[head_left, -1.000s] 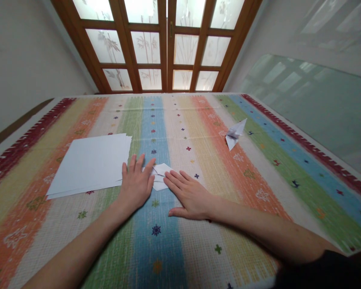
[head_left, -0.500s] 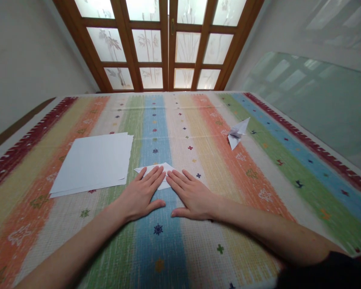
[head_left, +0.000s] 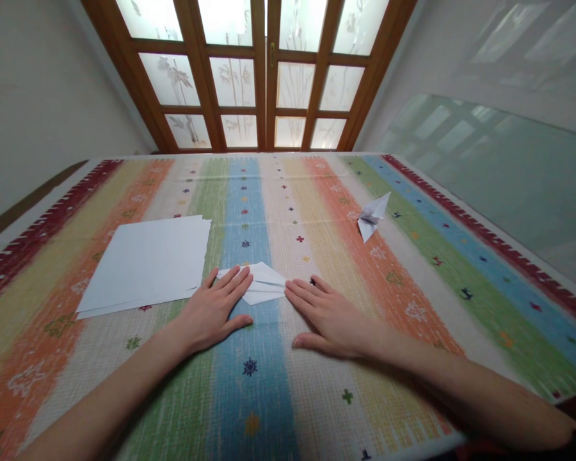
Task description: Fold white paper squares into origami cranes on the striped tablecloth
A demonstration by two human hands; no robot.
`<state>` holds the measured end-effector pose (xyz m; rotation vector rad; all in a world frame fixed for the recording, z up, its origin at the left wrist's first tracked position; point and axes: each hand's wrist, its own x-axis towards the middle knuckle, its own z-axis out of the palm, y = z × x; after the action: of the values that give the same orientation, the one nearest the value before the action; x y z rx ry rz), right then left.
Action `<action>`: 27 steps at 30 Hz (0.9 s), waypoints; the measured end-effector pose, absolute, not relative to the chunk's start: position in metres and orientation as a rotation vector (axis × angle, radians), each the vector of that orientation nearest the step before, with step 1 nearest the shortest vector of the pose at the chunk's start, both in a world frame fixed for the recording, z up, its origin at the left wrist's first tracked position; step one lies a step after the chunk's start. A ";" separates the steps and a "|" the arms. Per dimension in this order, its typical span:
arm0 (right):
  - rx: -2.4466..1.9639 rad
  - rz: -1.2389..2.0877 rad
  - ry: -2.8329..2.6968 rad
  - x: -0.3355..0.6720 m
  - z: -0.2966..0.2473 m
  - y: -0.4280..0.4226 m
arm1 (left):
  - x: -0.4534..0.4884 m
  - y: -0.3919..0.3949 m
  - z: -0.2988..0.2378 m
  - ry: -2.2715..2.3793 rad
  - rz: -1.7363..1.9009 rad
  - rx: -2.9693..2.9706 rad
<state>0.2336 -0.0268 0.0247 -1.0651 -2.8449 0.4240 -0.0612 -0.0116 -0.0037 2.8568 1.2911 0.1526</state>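
Note:
A small folded piece of white paper (head_left: 265, 283) lies on the striped tablecloth (head_left: 288, 384) in front of me. My left hand (head_left: 214, 309) lies flat with its fingers stretched out, the fingertips pressing on the paper's left part. My right hand (head_left: 327, 313) also lies flat and open on the cloth, its fingertips at the paper's right tip. Neither hand grips anything.
A stack of white sheets (head_left: 146, 262) lies to the left of my left hand. A finished folded paper crane (head_left: 372, 216) sits further back on the right. Wooden glazed doors (head_left: 264, 70) stand beyond the far table edge. A glass panel (head_left: 504, 160) leans along the right wall.
My right hand has slid to the right, off the folded paper, so more of the paper shows. My left hand stays pressed on the paper's left side.

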 end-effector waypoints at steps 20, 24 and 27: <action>-1.527 0.573 -2.476 0.167 0.028 0.047 | -0.055 0.015 0.006 1.469 0.642 2.489; -1.536 0.636 -2.490 0.165 0.026 0.050 | -0.049 0.024 0.005 1.501 0.658 2.473; -1.465 0.612 -2.509 0.165 0.027 0.049 | -0.049 0.025 0.007 1.489 0.669 2.461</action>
<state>0.1648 0.0489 0.0266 -1.4648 -2.5087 0.6121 -0.0487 0.0249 0.0072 2.4612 1.4889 0.6686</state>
